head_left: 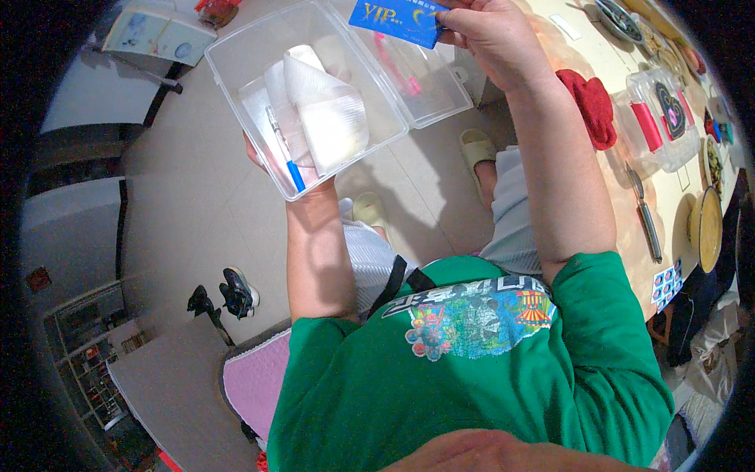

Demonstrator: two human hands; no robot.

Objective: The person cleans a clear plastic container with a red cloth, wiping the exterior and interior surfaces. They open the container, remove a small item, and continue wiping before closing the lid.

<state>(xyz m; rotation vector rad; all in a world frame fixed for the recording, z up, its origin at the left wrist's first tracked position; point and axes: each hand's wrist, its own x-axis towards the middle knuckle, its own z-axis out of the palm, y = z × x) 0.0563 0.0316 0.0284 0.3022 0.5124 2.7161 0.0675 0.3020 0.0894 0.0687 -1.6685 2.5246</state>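
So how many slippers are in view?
2, both on the floor: the left slipper nearer you, the right slipper farther forward. Others might be hidden.

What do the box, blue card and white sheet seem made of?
Box: probably glossy plastic; it's see-through with bright edges. Blue card: likely smooth plastic or coated board; it looks flat, stiff. White sheet: matte, ribbed, softly folded; paper or cloth, unclear which.

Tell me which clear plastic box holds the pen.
The open box in the left hand: the blue-ended pen lies inside beside white, sheet-like material. The other clear box sits on the table and shows no pen.
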